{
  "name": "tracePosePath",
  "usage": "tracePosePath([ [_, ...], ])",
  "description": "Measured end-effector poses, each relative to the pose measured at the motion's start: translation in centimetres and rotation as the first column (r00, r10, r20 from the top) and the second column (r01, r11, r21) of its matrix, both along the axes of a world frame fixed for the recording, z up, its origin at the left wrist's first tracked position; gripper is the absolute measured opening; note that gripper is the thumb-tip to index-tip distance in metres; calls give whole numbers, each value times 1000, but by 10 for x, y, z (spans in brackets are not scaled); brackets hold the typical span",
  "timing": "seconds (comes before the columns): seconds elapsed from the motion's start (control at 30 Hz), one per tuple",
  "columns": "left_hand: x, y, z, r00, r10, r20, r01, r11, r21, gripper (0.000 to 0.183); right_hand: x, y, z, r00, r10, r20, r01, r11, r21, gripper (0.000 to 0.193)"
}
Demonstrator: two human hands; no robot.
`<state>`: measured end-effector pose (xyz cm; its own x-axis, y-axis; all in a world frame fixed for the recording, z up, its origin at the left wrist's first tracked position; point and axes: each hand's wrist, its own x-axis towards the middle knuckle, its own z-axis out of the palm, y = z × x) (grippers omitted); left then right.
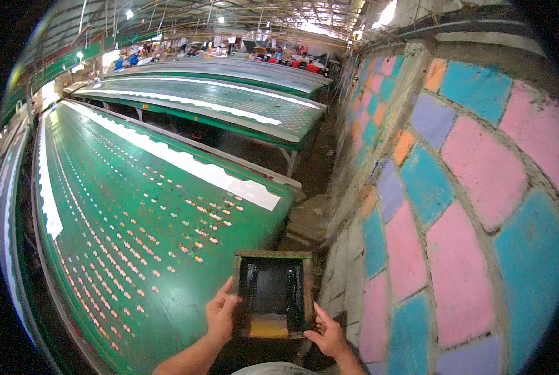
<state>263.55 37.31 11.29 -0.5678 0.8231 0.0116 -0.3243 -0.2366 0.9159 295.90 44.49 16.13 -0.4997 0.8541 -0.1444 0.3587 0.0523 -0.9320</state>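
Note:
A small screen-printing frame (272,286) with a dark, glossy inside and a worn wooden rim is held level in front of me, by the near right corner of the long green table (173,306). A yellow-orange patch lies at its near end. My left hand (220,312) is closed on the frame's left side, its index finger stretched along the rim. Gripping the near right corner is my right hand (328,331), thumb toward the near edge. Rows of small pink, white and orange marks (114,262) cover the tabletop.
White strips (185,159) run along both long edges of the green table. More long tables (210,103) stand beyond it. A block wall (442,237) painted pink, teal, purple and orange rises close on my right. Between wall and tables runs a narrow passage (310,215).

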Motion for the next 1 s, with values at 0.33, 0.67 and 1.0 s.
tracePosePath([
  [0.33, -7, 173, -39, 970, 239, 46, -239, 971, 4, 24, -36, 250, 2, 960, 280, -21, -278, 959, 60, 98],
  [0.67, -41, 343, -15, 809, 581, -87, -587, 807, -68, 22, -133, 514, 44, 772, 630, -79, -628, 776, 57, 99],
  [1.0, -60, 451, -25, 676, 726, -129, -729, 684, 26, 24, -217, 677, 3, 600, 787, -141, -793, 609, 27, 100],
])
